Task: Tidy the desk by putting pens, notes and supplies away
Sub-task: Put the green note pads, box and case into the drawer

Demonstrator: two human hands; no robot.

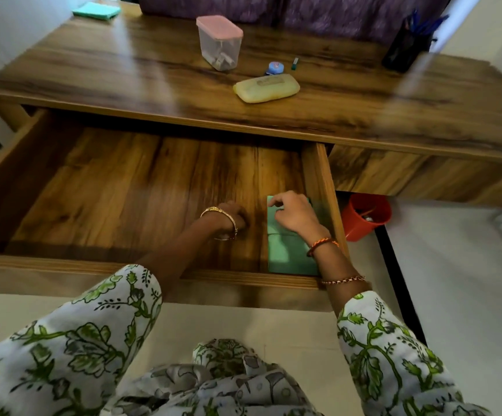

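While the drawer (123, 187) stands pulled fully out, the step in hand appears to be the stowing of green notes in its right front corner. At far left on the desk (93, 64), a second green pad (96, 10) lies at the back corner, not yet put away. Within the drawer, the left hand (234, 216) rests on the drawer floor just beside the notes, fingers curled under; whether it grips anything cannot be told. The right hand (295, 216) rests on the green notes (289, 250), fingers loosely bent and pressing or adjusting the top edge; no pinch is evident. The notes lie flat against the drawer's right wall. On the desk behind stand a clear tub with pink lid (219, 42), a yellow pouch (266, 87), a small blue item (273, 68) and a pen holder (406, 46) at far right. An orange bin (364, 216) sits on the floor.

Judgement: the next move calls for releasing the notes and reaching up for the remaining desk supplies.
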